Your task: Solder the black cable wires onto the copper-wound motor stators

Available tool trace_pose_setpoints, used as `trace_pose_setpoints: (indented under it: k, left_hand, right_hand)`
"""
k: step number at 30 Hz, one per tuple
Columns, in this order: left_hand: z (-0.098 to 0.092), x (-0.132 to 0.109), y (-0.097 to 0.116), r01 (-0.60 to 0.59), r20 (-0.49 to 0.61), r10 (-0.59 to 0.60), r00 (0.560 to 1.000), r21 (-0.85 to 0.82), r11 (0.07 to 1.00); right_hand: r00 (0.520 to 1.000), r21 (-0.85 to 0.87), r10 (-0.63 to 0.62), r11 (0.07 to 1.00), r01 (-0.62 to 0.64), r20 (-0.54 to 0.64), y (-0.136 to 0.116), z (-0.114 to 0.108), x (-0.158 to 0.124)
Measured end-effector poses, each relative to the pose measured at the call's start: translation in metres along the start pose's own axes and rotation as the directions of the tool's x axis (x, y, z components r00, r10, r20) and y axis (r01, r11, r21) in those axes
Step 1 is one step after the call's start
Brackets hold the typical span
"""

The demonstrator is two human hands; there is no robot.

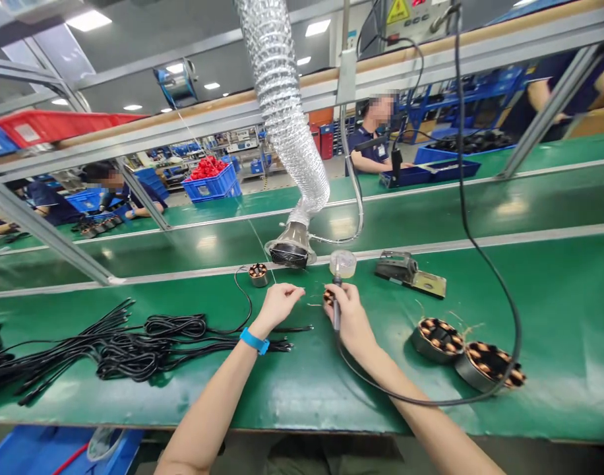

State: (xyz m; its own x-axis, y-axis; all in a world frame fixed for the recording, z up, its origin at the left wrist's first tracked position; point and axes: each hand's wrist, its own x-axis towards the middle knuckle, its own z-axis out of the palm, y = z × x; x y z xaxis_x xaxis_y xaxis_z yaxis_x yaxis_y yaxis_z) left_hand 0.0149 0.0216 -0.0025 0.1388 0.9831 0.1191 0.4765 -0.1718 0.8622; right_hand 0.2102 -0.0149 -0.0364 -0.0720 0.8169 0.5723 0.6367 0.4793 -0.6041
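Note:
My left hand (281, 302), with a blue wristband (255, 340), pinches a thin solder wire (263, 247) that runs down toward it from a spool (176, 82). In my right hand (352, 316) a soldering iron (337, 305) stands almost upright, tip up. A small copper-wound stator (328, 297) shows beside the iron, against my right fingers; whether they grip it too is hidden. Just beyond the iron lies a round clear dish (343, 264). Another stator (258, 274) with a black cable sits past my left hand.
Bundled black cables (134, 349) lie on the left of the green bench. Two larger stators (438, 340) and a soldering-iron stand (398, 267) are at right. A fume hood (291, 247) on a foil duct hangs ahead. The iron's cord (500, 284) loops right. People work across the line.

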Motion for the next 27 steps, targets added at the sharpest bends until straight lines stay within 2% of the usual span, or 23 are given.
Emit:
trace_pose_setpoints:
  k: [2,5,7,12,17,19,20,22,25,27]
  left_hand:
    - [0.004,0.004,0.001,0.013,0.035,-0.013,0.999,-0.007,1.000]
    - [0.001,0.000,-0.001,0.009,0.097,-0.009,0.995,0.006,1.000]
    - [-0.006,-0.005,-0.003,-0.013,0.146,0.012,0.989,0.009,1.000]
    - [-0.016,-0.001,0.000,-0.018,0.250,0.023,0.968,-0.023,1.000]
    - [0.000,0.022,0.011,0.125,0.374,-0.027,0.927,-0.241,0.962]
    - [0.007,0.030,0.011,0.150,0.400,-0.032,0.916,-0.266,0.952]
    - [0.009,0.034,0.009,0.155,0.385,-0.045,0.922,-0.261,0.953]
    - [0.011,0.038,0.003,0.123,0.287,-0.057,0.956,-0.220,0.968]
    - [0.009,0.039,-0.009,-0.028,0.101,0.031,0.994,-0.032,0.999]
    - [0.004,0.038,-0.016,-0.098,0.093,0.089,0.992,0.103,0.990]
  right_hand:
    - [0.998,0.054,-0.049,0.997,0.047,0.046,-0.005,0.008,0.002]
    - [0.995,0.026,-0.093,0.995,0.092,0.036,-0.003,0.013,0.002]
    - [0.997,0.011,-0.077,0.997,0.077,0.002,0.001,0.014,0.000]
    - [0.999,0.155,-0.022,0.988,0.018,0.026,0.008,0.012,-0.002]
    - [0.998,0.220,-0.007,0.975,-0.006,0.058,0.009,0.007,-0.001]
    - [0.997,0.239,-0.008,0.971,-0.009,0.071,0.008,0.005,-0.001]
    - [0.997,0.247,-0.010,0.969,-0.009,0.076,0.008,0.004,0.000]
    - [0.996,0.259,-0.010,0.966,-0.012,0.086,0.009,0.002,0.000]
    - [0.995,0.266,-0.008,0.964,-0.019,0.101,0.010,0.002,0.002]
    - [0.994,0.262,0.000,0.965,-0.029,0.109,0.012,0.003,0.002]
